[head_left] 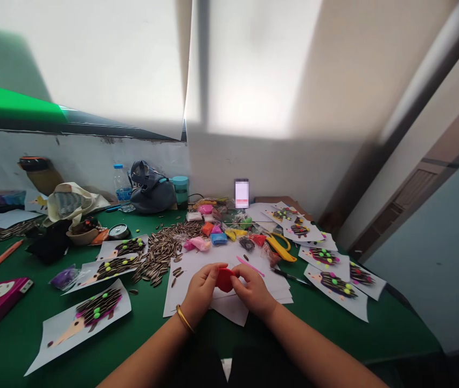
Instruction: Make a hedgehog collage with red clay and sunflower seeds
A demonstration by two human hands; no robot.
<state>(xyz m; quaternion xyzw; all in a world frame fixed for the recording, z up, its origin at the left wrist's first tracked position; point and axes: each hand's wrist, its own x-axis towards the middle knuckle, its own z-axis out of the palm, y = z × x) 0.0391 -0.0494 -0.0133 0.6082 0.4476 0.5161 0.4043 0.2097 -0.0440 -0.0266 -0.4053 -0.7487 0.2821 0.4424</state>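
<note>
A flattened piece of red modelling clay (225, 281) is pinched between both hands, above a stack of white paper (229, 256). My left hand (204, 285), with a gold bangle at its wrist, grips the clay's left edge. From the other side my right hand (254, 288) has thumb and fingers closed on its right edge. Just beyond the hands lie a pink stick tool (250, 265) and several small bags of coloured clay, such as a blue one (218, 238). A heap of striped sunflower seeds (165, 248) spreads to the left of the paper.
Hedgehog pictures made with seeds lie at left (88, 323) and at right (334, 285). Yellow-handled scissors (282, 249) and a black pen (290, 276) rest right of the paper. A phone (241, 194) stands by the wall. Bottles and a dark bag (154, 194) line the back.
</note>
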